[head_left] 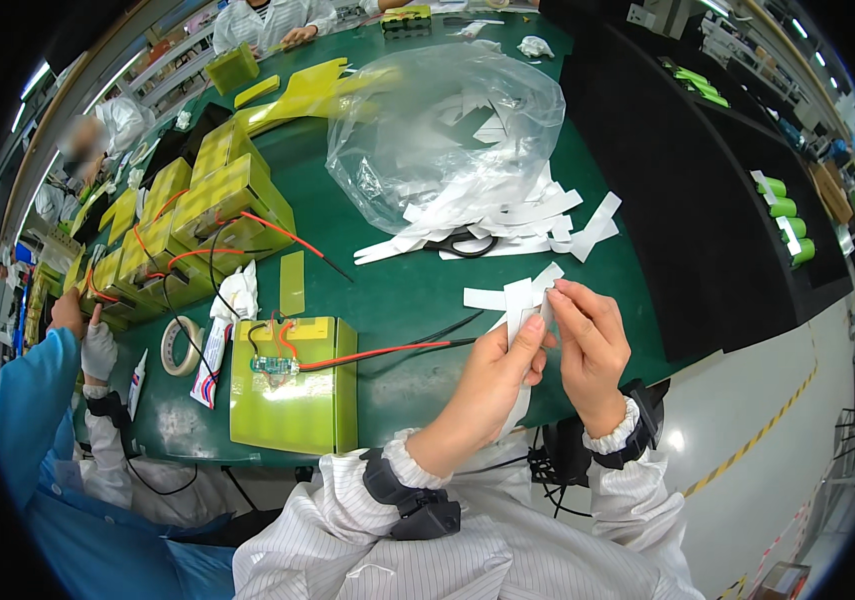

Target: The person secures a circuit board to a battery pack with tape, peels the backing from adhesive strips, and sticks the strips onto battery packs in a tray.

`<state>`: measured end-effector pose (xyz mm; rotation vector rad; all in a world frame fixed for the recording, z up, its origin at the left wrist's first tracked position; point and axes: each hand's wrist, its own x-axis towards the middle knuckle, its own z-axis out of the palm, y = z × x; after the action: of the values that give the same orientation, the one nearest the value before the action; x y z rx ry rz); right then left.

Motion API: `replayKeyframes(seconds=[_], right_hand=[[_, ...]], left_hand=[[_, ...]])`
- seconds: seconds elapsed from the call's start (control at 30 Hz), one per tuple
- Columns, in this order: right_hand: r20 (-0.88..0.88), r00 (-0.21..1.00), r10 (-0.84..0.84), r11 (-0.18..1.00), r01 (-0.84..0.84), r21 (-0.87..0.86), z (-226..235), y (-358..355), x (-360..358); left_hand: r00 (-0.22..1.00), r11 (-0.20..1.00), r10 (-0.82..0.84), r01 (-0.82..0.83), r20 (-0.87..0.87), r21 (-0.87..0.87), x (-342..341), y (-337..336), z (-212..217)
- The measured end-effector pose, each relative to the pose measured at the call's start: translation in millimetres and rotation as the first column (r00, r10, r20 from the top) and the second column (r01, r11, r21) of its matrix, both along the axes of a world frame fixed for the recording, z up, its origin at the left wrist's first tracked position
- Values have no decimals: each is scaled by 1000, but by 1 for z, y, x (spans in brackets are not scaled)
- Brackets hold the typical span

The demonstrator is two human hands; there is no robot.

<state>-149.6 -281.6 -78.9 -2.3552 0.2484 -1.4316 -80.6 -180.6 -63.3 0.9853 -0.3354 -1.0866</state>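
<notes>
"Where do the white strips (517, 297) in hand lie?"
"Right of the yellow battery pack (285, 415), clasped between thumb and fingers of the left hand (484, 390), the hand nearer the pack."
"And the right hand (593, 350)?"
"Farther from the pack, fingertips pinching the strips' edge."
"Their long axis?"
"Mostly pointing away from the body, ends fanning past the left thumb."

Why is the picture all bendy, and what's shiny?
Head view: fisheye distortion curves the green table's edges; glare glints on the clear plastic bag and pale floor; the left hand, right hand and white strips look fairly sharp.
</notes>
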Motion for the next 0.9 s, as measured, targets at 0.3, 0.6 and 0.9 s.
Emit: replayKeyframes(seconds=[0.3,0.6,0.9], right_hand=[[-33,993,111,974,-103,202,6,5,2],[-9,993,118,961,-112,254,-6,0,-7],[-281,805,523,784,-325,529,40,-26,-11]], left_hand=[[997,999,-5,2,75,32,5,10,-8],[986,993,-41,57,159,-100,1,5,-11],[898,989,-126,144,421,-12,8,15,-14]])
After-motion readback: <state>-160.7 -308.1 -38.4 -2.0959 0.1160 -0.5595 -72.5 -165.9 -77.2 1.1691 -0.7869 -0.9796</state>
